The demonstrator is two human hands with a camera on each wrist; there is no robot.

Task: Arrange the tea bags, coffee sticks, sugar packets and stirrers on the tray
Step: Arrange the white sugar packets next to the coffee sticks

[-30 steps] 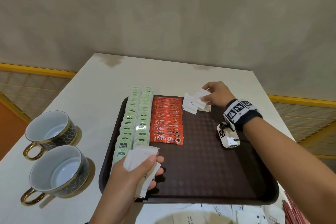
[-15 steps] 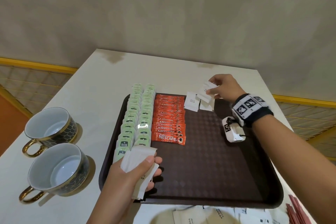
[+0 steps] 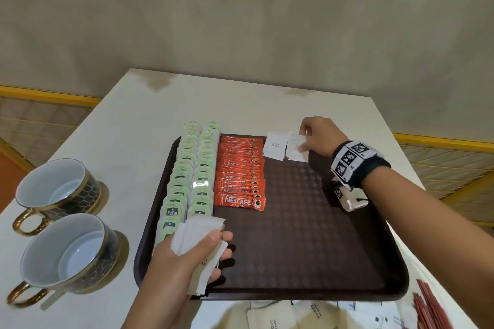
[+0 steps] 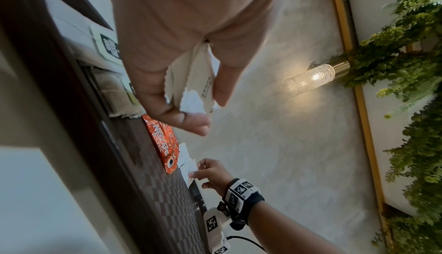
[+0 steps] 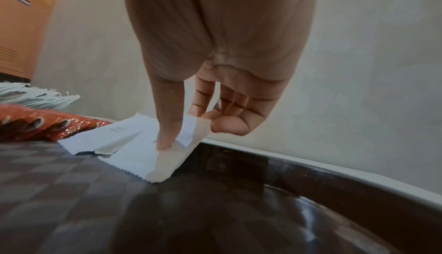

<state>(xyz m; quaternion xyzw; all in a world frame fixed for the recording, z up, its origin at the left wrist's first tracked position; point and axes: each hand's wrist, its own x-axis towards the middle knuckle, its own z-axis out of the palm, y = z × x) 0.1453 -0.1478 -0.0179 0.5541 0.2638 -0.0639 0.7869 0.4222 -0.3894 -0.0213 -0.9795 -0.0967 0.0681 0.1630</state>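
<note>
Sugar packets going onto the tray (image 3: pixel 395 286)
Right hand (image 3: pixel 319 136) pinches a packet (image 3: pixel 295 151) upper centre; left hand (image 3: pixel 187 254) grips a stack (image 3: pixel 196 230).

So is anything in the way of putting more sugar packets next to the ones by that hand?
Nothing visible. The brown tray is bare in front of the two laid sugar packets, where the right hand is working.

Tray (image 3: pixel 307 235): dark brown plastic, checkered embossed texture, slight sheen. Sugar packets (image 3: pixel 274 145): matt white paper, serrated edges. Coffee sticks (image 3: pixel 240 181): glossy red foil. Tea bags (image 3: pixel 187 176): pale green paper sachets, one glinting. Cups (image 3: pixel 57 187): glazed ceramic, gilt metallic rims and handles. Surface (image 3: pixel 128 141): smooth, matt off-white. Stirrers (image 3: pixel 430 307): reddish, material unclear.
</note>
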